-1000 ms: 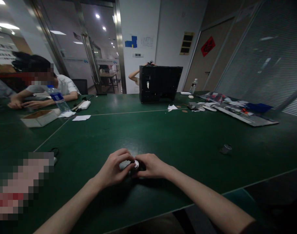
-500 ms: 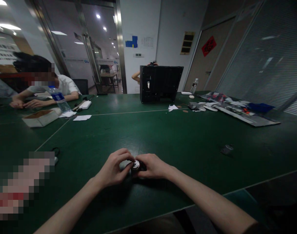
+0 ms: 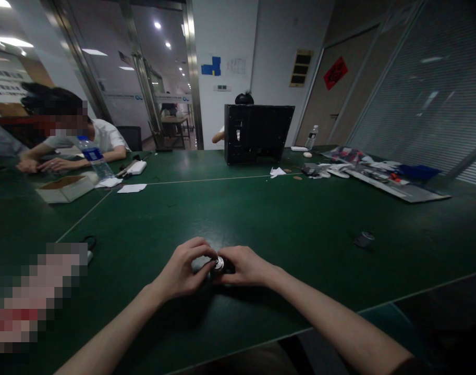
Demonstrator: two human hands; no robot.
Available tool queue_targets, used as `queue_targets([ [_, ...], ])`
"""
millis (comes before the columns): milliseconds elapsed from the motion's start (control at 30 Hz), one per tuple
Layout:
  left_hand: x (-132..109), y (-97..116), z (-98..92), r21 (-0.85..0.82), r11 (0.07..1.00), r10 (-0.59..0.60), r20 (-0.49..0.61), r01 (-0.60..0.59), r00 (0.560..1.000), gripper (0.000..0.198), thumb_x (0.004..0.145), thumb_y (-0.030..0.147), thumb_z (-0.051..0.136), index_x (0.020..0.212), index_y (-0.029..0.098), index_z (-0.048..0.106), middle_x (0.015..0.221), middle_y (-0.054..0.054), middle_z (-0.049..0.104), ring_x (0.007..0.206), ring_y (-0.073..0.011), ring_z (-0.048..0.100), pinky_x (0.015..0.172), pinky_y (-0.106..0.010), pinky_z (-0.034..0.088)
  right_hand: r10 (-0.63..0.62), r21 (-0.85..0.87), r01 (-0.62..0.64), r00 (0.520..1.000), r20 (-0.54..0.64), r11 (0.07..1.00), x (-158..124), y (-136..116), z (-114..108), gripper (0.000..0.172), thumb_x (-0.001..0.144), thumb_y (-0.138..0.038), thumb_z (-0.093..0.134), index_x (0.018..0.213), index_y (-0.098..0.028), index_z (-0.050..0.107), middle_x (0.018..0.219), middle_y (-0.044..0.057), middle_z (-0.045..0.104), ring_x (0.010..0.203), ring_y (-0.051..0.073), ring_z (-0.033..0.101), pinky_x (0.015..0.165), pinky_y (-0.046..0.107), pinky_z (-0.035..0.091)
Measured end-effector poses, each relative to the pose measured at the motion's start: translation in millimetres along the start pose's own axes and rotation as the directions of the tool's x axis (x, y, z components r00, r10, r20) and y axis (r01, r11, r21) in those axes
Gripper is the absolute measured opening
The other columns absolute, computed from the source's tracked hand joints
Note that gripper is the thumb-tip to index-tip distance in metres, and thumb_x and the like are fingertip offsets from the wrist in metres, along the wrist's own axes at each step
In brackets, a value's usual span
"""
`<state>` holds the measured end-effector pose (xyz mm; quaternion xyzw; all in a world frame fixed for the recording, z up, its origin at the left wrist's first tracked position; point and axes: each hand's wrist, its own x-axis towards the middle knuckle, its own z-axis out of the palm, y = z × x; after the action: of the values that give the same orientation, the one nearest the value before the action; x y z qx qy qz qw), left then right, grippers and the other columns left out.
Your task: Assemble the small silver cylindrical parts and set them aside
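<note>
Both my hands meet low in the middle of the green table (image 3: pixel 261 219). My left hand (image 3: pixel 183 271) has its fingers curled and pinches a small shiny round metal piece (image 3: pixel 219 263). My right hand (image 3: pixel 243 265) is closed round a small dark part (image 3: pixel 227 267) that the metal piece sits against. Most of the dark part is hidden under my fingers.
A small grey metal ring (image 3: pixel 363 239) lies to the right. A black computer case (image 3: pixel 258 133) stands at the far side, a person behind it. Another person (image 3: pixel 65 140) sits far left by a water bottle (image 3: pixel 93 156) and cardboard box (image 3: pixel 63 188). Parts clutter (image 3: pixel 378 174) lies far right.
My hands have stayed in place on the small part. The person behind the black case has lowered a raised arm.
</note>
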<state>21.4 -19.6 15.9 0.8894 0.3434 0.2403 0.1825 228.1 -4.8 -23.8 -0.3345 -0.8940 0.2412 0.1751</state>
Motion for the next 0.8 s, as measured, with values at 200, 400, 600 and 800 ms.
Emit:
queue_targets([
  [200, -0.1, -3.0, 3.2, -0.023, 1.0, -0.004, -0.016, 0.003, 1.0, 0.012, 0.085, 0.018, 0.052, 0.087, 0.016, 0.063, 0.09, -0.006, 0.06, 0.082, -0.0174, 0.056, 0.072, -0.028, 0.045, 0.011, -0.013, -0.011, 1.0, -0.002, 1.0, -0.3, 1.0, 0.6, 0.035, 0.076, -0.046, 0.065, 0.093, -0.017, 0.058, 0.08, 0.001, 0.06, 0.067, 0.012, 0.05, 0.059, 0.021, 0.031],
  [400, 2.0, -2.6, 4.3, -0.039, 0.999, -0.009, -0.019, 0.008, 1.0, 0.01, 0.086, 0.018, 0.052, 0.087, 0.016, 0.062, 0.089, -0.005, 0.059, 0.082, -0.0166, 0.057, 0.072, -0.028, 0.044, 0.011, -0.002, -0.011, 1.0, 0.001, 1.0, -0.5, 2.0, 1.2, 0.035, 0.076, -0.046, 0.065, 0.093, -0.016, 0.058, 0.079, 0.001, 0.059, 0.066, 0.011, 0.05, 0.058, 0.021, 0.03],
  [600, 1.3, -1.4, 3.4, -0.052, 0.999, -0.011, -0.004, 0.01, 1.0, 0.009, 0.086, 0.017, 0.052, 0.088, 0.017, 0.061, 0.09, -0.004, 0.059, 0.083, -0.0164, 0.056, 0.073, -0.028, 0.045, -0.006, 0.004, 0.006, 1.0, -0.006, 1.0, -1.9, 1.0, -0.7, 0.035, 0.077, -0.046, 0.064, 0.094, -0.017, 0.058, 0.08, 0.001, 0.06, 0.067, 0.012, 0.051, 0.059, 0.021, 0.032],
  [800, 0.3, -0.8, 2.2, -0.056, 0.998, -0.009, 0.004, 0.009, 1.0, 0.009, 0.086, 0.017, 0.051, 0.088, 0.016, 0.06, 0.089, -0.005, 0.058, 0.082, -0.0164, 0.055, 0.072, -0.027, 0.044, -0.006, 0.005, 0.006, 1.0, 0.001, 1.0, -2.2, -1.4, -2.3, 0.033, 0.078, -0.045, 0.063, 0.093, -0.017, 0.058, 0.08, 0.001, 0.06, 0.066, 0.012, 0.051, 0.059, 0.022, 0.032],
])
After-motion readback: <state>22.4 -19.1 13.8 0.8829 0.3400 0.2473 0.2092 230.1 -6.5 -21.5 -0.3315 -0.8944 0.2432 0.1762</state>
